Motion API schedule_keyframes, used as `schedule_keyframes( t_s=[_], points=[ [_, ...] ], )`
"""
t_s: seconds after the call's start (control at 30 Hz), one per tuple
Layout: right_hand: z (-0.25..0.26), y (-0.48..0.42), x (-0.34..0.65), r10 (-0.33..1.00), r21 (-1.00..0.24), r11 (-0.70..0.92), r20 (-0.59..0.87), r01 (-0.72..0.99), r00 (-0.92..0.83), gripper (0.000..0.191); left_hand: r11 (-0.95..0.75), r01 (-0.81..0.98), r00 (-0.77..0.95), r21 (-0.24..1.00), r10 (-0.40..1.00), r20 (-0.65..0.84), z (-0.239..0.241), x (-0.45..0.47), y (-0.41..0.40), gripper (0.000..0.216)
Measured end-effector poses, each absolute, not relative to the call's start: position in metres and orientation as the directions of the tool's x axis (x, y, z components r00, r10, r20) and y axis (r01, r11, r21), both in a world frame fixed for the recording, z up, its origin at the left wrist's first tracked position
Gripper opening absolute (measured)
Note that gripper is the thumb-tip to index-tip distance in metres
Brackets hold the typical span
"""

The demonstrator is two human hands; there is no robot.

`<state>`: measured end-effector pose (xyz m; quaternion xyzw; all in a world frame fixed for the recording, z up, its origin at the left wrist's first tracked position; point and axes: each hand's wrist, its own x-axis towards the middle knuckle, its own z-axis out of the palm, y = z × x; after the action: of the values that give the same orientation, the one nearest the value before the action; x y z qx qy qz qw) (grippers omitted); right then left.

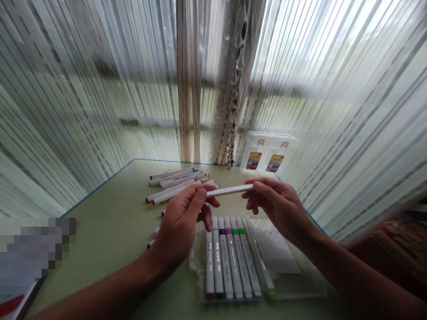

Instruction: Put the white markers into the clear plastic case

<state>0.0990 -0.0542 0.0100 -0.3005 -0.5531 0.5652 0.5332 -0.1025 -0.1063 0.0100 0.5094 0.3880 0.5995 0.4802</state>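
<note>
Between my two hands a white marker (230,190) is held level above the table, one end in each hand. My left hand (187,215) pinches its left end between thumb and fingers. On the other end, the thumb and fingers of my right hand (275,204) are closed; both tips of the marker are covered. Below lies an open clear plastic case (202,284) with a row of markers (230,262) in it, some with purple, green or black bands. One more marker (262,258) with a light green end lies beside the row, at the case's hinge side.
A pile of loose white markers (176,180) lies on the green table (110,213) behind my left hand. Two clear cases with yellow labels (263,155) stand at the back right. A string curtain (143,89) hangs along the far edge. A blurred, pixelated object (30,258) is at the left.
</note>
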Motion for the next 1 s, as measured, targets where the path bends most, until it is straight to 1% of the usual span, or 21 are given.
schedule_keyframes(
  t_s=[0.2, 0.4, 0.57, 0.73, 0.9, 1.0],
  points=[
    [0.011, -0.051, 0.099, 0.949, -0.947, 0.166, 0.229, -0.274, -0.216, 0.018, -0.264, -0.163, -0.011, 0.95, 0.964, 0.266, 0.011, -0.103, -0.108, 0.031],
    [0.012, -0.052, 0.099, 0.955, -0.948, 0.152, 0.214, -0.278, -0.207, 0.02, -0.324, -0.027, -0.004, 0.946, 0.946, 0.324, 0.01, -0.103, -0.11, 0.031],
    [0.01, -0.053, 0.1, 0.946, -0.951, 0.171, 0.232, -0.258, -0.228, 0.018, -0.316, 0.003, -0.007, 0.949, 0.949, 0.316, 0.01, -0.103, -0.11, 0.028],
    [0.009, -0.058, 0.098, 0.918, -0.959, 0.238, 0.274, -0.155, -0.286, 0.02, -0.282, 0.02, -0.002, 0.959, 0.959, 0.282, 0.011, -0.104, -0.108, 0.024],
    [0.012, -0.065, 0.095, 0.904, -0.955, 0.295, 0.271, 0.023, -0.331, 0.025, -0.253, 0.094, 0.051, 0.963, 0.967, 0.249, 0.008, -0.103, -0.11, 0.018],
    [0.013, -0.067, 0.096, 0.893, -0.932, 0.342, 0.284, 0.117, -0.348, 0.025, -0.239, 0.117, 0.092, 0.964, 0.969, 0.229, 0.005, -0.102, -0.112, 0.017]
  ],
)
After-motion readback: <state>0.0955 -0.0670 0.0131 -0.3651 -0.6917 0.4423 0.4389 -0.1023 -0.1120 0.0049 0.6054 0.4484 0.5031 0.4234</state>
